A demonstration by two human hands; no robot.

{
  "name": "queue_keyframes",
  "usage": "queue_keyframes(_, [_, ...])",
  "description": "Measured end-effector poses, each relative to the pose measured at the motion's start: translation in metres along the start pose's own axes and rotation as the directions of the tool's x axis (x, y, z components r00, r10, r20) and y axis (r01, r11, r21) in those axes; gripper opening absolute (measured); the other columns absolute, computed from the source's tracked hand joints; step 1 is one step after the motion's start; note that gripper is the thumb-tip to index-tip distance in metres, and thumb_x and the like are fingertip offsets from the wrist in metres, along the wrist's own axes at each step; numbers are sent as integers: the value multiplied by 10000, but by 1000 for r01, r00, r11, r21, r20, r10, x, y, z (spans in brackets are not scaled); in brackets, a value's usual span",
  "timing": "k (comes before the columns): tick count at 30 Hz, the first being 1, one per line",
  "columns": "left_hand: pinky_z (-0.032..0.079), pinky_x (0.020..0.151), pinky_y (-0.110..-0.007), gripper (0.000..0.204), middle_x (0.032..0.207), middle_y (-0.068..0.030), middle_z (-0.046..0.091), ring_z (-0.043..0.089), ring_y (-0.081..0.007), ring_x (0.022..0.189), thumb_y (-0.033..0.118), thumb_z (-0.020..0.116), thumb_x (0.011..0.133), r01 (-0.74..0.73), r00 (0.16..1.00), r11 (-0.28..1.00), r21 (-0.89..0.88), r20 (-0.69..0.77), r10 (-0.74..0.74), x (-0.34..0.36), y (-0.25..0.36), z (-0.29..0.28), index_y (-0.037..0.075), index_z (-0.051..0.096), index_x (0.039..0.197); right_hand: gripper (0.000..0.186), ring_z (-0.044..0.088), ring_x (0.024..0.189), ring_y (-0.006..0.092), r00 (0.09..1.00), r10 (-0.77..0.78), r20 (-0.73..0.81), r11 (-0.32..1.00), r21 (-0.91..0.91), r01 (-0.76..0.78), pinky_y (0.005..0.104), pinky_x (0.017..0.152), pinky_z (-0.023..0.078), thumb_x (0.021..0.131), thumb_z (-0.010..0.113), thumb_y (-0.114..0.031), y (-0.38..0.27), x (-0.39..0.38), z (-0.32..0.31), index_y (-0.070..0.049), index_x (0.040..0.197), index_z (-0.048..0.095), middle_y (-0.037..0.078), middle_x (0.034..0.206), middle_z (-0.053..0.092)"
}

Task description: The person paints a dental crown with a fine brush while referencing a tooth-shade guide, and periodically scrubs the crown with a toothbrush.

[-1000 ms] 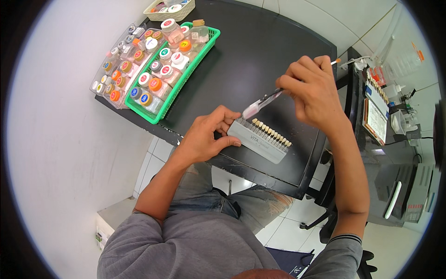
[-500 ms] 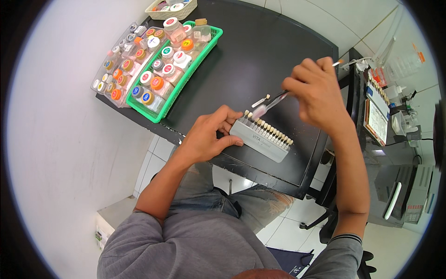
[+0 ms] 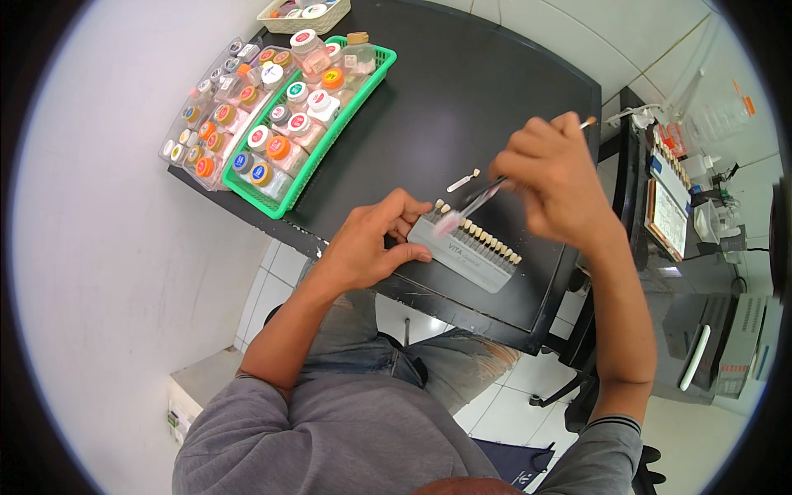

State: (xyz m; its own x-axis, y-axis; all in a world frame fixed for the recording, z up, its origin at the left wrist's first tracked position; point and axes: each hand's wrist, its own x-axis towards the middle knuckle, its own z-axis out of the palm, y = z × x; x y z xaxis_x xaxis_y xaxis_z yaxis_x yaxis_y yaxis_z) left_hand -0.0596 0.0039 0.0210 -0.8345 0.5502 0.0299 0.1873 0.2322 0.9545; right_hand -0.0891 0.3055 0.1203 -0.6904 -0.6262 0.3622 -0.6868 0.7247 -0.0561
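A grey dental shade guide (image 3: pixel 466 262) with a row of tooth-coloured tabs lies near the table's front edge. My left hand (image 3: pixel 370 239) grips its left end between thumb and fingers. Closed round a slim brush (image 3: pixel 487 195) is my right hand (image 3: pixel 554 180), above and to the right of the guide. The brush's pale pink tip is smeared by motion and overlaps the left part of the tab row; whether it touches, I cannot tell. Its thin rear end shows orange beyond my knuckles. One loose shade tab (image 3: pixel 464 181) lies on the table just behind the guide.
On the black table (image 3: pixel 462 82), a green basket (image 3: pixel 285 202) of capped bottles stands at the left, beside a clear tray (image 3: pixel 177 136) of smaller bottles. A cream basket (image 3: pixel 307 23) sits farther back. To the right is another dark table with a clipboard (image 3: pixel 667 216).
My right hand has shifted slightly down and left, carrying the brush tip from the back of the tabs toward the guide's front face. My left hand stays in place.
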Motion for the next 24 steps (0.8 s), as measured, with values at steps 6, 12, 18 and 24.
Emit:
queue_keyframes(6, [611,832,-303,465,984,-114,848,830,-170,918,70,918,928,-24,1000,999,25,-18,24,0,0,1,-33,645,1290,156,586,929,236,999,45,-17,986,-162,-47,433,900,368,792,811,-64,16,-2,-9,-151,880,716,8,839,598])
queue_keyframes(12, [613,842,-308,463,991,-118,847,830,-176,920,68,926,919,-14,1000,1000,25,-17,14,0,2,1,-31,648,1276,170,581,921,243,997,-44,62,999,2,44,432,894,362,791,813,-45,-4,0,8,-151,889,723,17,832,587])
queue_keyframes(18, [615,809,-341,465,1026,-137,840,824,-221,924,81,913,925,-14,1000,1000,22,-10,14,-1,0,0,-23,646,1291,175,581,924,250,1000,-1,-9,999,-33,1,437,913,369,784,816,-44,-1,2,-9,-154,893,735,17,837,586])
queue_keyframes(24, [616,814,-346,471,1031,-137,839,819,-222,925,86,918,920,-36,999,999,33,-12,37,1,0,1,-19,649,1293,199,573,911,247,1000,27,-11,990,-141,-29,434,914,372,758,812,-22,9,-3,-6,-148,882,719,13,845,587])
